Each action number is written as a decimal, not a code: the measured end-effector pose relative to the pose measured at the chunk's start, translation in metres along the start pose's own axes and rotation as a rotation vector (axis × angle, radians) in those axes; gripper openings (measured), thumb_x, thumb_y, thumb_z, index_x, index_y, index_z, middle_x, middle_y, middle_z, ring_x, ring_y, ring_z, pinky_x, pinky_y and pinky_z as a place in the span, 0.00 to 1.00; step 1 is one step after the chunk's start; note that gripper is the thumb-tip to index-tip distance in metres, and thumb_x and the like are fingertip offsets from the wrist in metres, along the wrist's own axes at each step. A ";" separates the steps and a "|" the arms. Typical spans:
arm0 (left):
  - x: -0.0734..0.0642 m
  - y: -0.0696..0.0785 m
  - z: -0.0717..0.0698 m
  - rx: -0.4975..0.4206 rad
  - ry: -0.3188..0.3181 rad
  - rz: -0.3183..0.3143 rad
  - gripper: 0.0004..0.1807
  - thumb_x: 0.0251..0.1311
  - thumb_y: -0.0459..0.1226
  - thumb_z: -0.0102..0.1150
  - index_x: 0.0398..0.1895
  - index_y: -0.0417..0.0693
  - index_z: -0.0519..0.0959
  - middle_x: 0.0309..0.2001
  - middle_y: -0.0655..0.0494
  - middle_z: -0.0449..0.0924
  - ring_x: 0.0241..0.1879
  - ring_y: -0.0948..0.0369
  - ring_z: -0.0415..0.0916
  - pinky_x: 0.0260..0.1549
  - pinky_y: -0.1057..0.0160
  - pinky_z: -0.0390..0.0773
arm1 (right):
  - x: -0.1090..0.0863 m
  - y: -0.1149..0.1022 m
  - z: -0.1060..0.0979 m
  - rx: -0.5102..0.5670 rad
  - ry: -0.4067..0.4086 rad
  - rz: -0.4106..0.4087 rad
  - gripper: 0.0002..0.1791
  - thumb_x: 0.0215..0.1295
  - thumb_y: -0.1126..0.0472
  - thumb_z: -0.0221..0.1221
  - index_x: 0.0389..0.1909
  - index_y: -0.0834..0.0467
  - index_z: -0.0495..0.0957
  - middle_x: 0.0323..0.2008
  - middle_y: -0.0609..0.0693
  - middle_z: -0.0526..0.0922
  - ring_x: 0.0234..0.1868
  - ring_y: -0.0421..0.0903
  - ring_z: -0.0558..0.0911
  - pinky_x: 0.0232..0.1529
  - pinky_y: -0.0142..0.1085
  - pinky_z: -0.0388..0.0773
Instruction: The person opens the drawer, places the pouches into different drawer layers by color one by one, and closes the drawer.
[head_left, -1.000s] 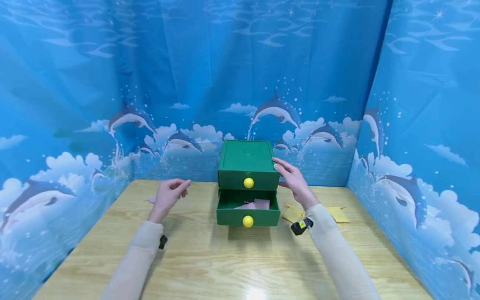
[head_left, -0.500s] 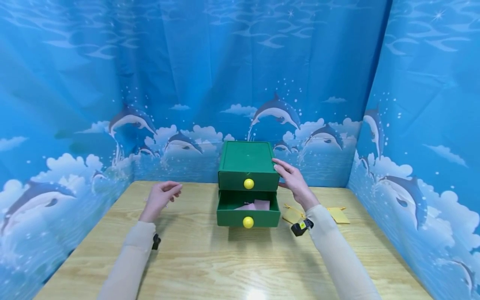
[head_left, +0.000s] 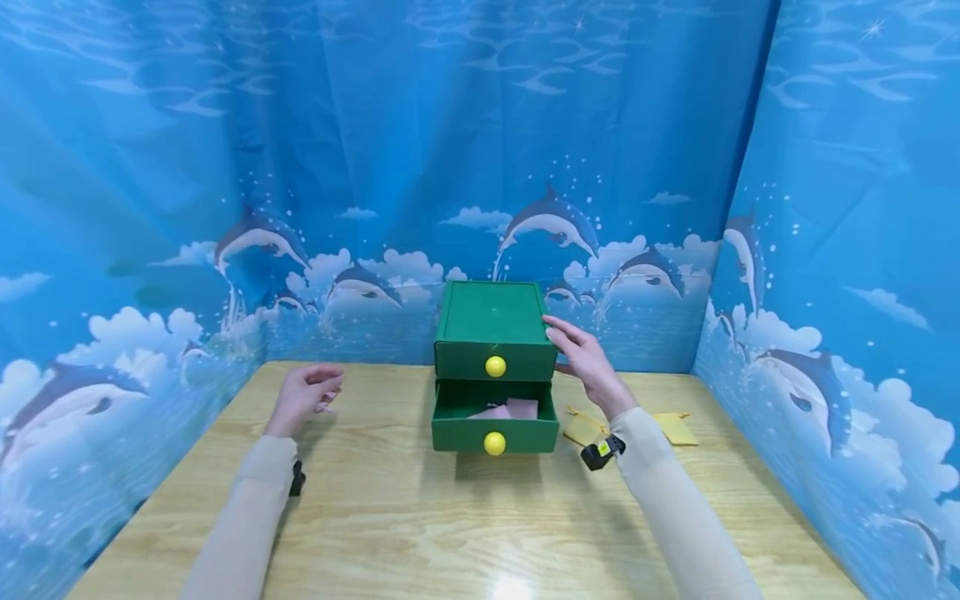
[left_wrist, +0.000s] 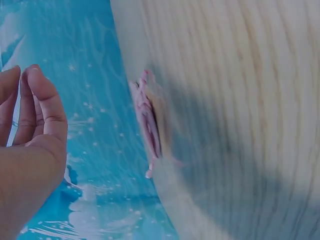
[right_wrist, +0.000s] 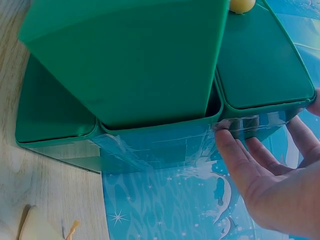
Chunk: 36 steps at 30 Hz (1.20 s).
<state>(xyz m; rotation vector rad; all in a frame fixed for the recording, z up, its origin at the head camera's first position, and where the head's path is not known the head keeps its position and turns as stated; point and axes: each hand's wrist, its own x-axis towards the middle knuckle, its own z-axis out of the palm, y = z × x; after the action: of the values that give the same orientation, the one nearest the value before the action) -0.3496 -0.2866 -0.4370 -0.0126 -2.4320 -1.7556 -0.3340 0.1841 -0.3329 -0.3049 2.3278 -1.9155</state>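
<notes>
- L hand (head_left: 300,398) is near the tabletop's (head_left: 420,525) far L part; grip loose, fingers bent in, wrapped round nothing.
- Pink pouch (left_wrist: 149,120), w/ a cord, lies near the tabletop edge; in L wrist view it's apart from those fingers.
- R hand (head_left: 588,367) touches the R side of the green cabinet (head_left: 491,310), up by the top drawer (head_left: 457,360); grip spread, fingers fairly straight, tips vs. the side wall, thumb at the edge.
- Cabinet stands on the tabletop, 3 drawers; top & bottom pushed in, middle drawer (head_left: 457,435) pulled out.
- Pink cloth pieces (head_left: 522,408) inside the middle drawer; yellow knob (head_left: 494,443) on its front.
- 2 yellow pouches (head_left: 675,428) w/ cords lie R of cabinet, 1 nearer, 1 farther.
- Blue dolphin curtain (head_left: 450,125) behind & at both sides.
</notes>
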 end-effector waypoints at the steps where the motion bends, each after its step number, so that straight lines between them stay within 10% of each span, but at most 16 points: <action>1: 0.001 -0.002 -0.001 -0.005 0.008 -0.007 0.22 0.67 0.36 0.59 0.59 0.30 0.74 0.30 0.66 0.83 0.27 0.66 0.79 0.31 0.54 0.86 | 0.003 0.003 0.000 0.003 -0.003 0.001 0.29 0.77 0.47 0.47 0.75 0.46 0.59 0.77 0.52 0.52 0.76 0.58 0.56 0.67 0.57 0.66; 15: 0.012 -0.021 -0.005 -0.026 -0.013 -0.018 0.22 0.67 0.28 0.54 0.61 0.22 0.69 0.55 0.26 0.76 0.32 0.61 0.84 0.39 0.52 0.85 | 0.012 0.016 -0.006 0.008 0.011 -0.014 0.29 0.74 0.42 0.49 0.74 0.42 0.61 0.77 0.50 0.54 0.76 0.56 0.57 0.67 0.57 0.67; 27: 0.010 -0.035 -0.023 0.226 0.019 -0.063 0.20 0.67 0.31 0.53 0.59 0.27 0.74 0.58 0.28 0.74 0.48 0.53 0.77 0.41 0.67 0.81 | 0.014 0.016 -0.006 0.011 -0.002 -0.010 0.29 0.75 0.44 0.48 0.74 0.42 0.60 0.77 0.49 0.53 0.77 0.55 0.55 0.67 0.56 0.67; 36: 0.011 -0.042 -0.029 0.321 -0.001 -0.069 0.19 0.64 0.30 0.56 0.57 0.28 0.76 0.57 0.28 0.75 0.58 0.37 0.70 0.58 0.43 0.72 | 0.015 0.020 -0.007 0.002 0.012 -0.027 0.29 0.74 0.41 0.49 0.73 0.41 0.62 0.77 0.49 0.55 0.76 0.54 0.57 0.66 0.55 0.69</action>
<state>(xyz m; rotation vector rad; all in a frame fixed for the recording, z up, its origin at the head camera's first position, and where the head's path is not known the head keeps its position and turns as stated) -0.3614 -0.3285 -0.4659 0.1060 -2.7141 -1.3674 -0.3520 0.1906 -0.3506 -0.3271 2.3416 -1.9368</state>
